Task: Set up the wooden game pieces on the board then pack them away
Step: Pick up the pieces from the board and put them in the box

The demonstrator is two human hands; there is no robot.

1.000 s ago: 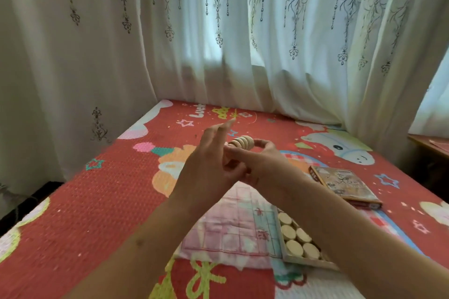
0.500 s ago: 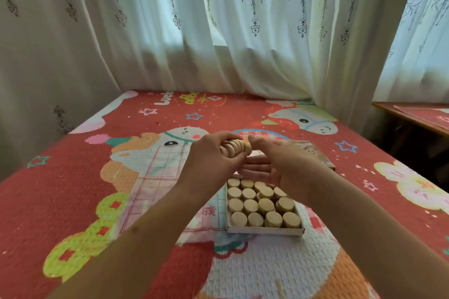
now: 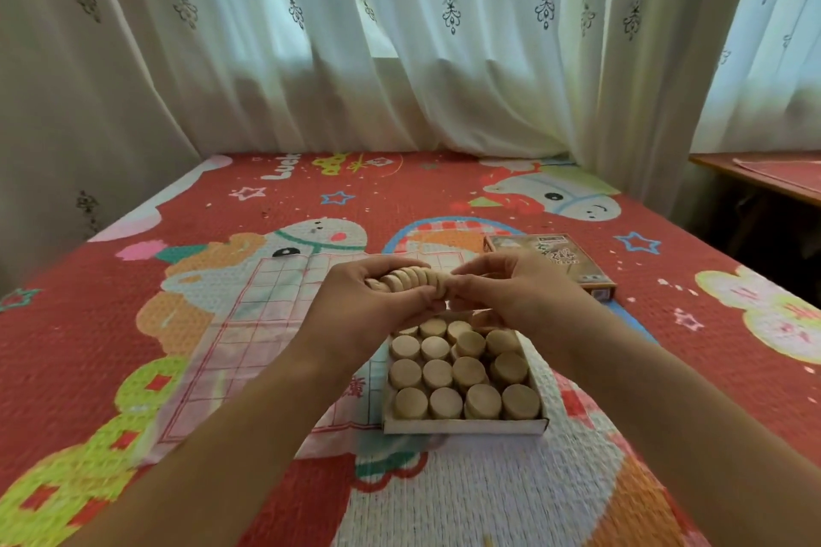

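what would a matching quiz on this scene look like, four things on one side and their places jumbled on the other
1. row of wooden discs
2. box tray
3. printed brown box
4. grid board sheet

A. flat on the bedspread, left of the tray
B. beyond the right hand, farthest right
C. gripped between the right hand and left hand
D. nearest the person, packed with discs

Pairs: 1-C, 2-D, 3-B, 4-A

hands [image 3: 355,306] [image 3: 520,298] 2 | board [image 3: 266,324] 1 | tray [image 3: 462,426] 1 | lid [image 3: 555,262] 1 | held stack [image 3: 413,278] 1 | tray pieces [image 3: 437,374] 15+
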